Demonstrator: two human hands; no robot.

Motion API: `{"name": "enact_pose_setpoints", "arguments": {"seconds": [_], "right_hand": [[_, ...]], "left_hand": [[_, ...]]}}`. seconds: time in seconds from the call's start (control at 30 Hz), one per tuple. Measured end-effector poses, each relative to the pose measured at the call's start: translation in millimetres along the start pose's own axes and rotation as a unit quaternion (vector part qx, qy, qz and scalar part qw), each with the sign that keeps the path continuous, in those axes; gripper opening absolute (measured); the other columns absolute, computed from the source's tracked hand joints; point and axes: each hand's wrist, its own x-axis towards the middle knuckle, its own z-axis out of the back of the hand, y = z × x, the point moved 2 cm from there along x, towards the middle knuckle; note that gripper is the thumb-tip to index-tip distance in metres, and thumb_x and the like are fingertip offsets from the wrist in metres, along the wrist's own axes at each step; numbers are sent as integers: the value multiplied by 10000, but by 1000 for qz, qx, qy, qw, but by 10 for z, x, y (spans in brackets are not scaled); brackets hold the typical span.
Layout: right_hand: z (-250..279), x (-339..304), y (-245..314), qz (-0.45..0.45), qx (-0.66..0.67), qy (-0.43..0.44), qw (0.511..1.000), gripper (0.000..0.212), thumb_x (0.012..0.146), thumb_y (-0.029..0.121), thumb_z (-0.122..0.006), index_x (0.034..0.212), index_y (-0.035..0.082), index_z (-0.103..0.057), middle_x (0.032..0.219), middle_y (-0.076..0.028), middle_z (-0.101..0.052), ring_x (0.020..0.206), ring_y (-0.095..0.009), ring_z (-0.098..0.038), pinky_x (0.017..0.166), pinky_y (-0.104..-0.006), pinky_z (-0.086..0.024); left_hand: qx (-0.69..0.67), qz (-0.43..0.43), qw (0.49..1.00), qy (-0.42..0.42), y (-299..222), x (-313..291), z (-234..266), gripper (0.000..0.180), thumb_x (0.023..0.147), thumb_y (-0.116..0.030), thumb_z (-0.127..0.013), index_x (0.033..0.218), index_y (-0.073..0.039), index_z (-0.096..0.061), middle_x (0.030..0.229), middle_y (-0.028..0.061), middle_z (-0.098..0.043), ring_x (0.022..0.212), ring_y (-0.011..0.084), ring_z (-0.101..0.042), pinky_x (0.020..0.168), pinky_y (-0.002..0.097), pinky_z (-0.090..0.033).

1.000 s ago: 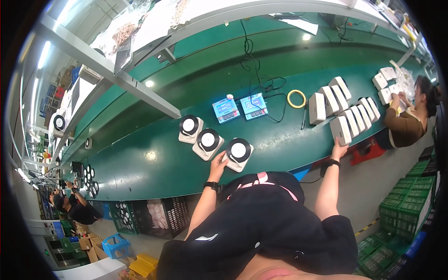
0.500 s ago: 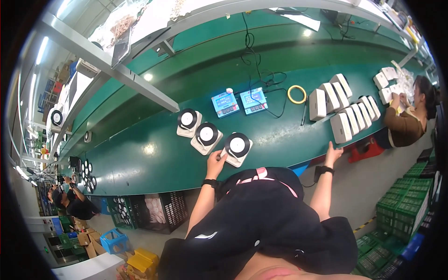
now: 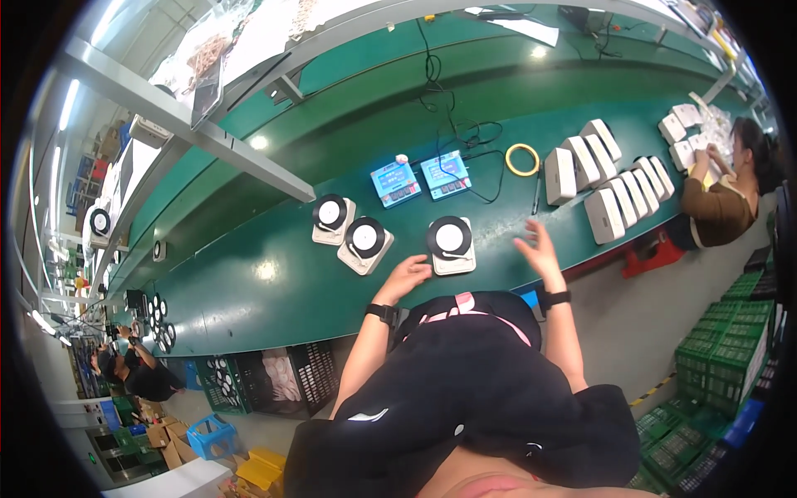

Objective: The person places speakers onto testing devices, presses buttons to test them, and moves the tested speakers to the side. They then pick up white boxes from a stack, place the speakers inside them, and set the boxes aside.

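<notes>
On the green table before me stands a small white record-player-shaped device with a black disc and white centre. My left hand is at its left front edge, fingers stretched out; whether it touches the base I cannot tell. To the right, over the table's near edge, my right hand holds nothing, with thumb and fingers apart. Two more such devices, a nearer one and a farther one, sit to the left. Farther right, several white devices stand on edge in two rows, the front row's nearest one closest to my right hand.
Behind the devices are two blue-screened boxes with black cables. A yellow ring and a dark pen-like tool lie beside them. A co-worker sits at the far right. Black crates stand under the left table edge.
The device at my left hand has shifted right and turned more upright to me. My right hand has moved left from the front row of standing devices, and its fingers now point up over the table.
</notes>
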Motion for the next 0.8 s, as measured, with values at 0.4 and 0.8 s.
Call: {"name": "enact_pose_setpoints", "arguments": {"seconds": [0.4,0.8], "right_hand": [[-1009,70,493,282,-302,219,884,1230,427,321,-893,1428,145,-200,1434,-251,-194,1324,-425,-240,1074,-490,-267],[-1035,117,563,214,-323,250,888,1273,365,237,-887,1433,218,-195,1450,-158,-206,1291,-397,-304,1018,-505,-342]], "left_hand": [[471,-210,762,-392,-618,75,1606,881,612,-370,-824,1333,-76,-410,1335,214,-423,1210,310,-439,966,440,-412],[562,-29,802,-199,-715,-23,1546,1267,408,-559,-850,1456,-194,-240,1489,276,-56,1292,464,-245,1077,471,-250]]}}
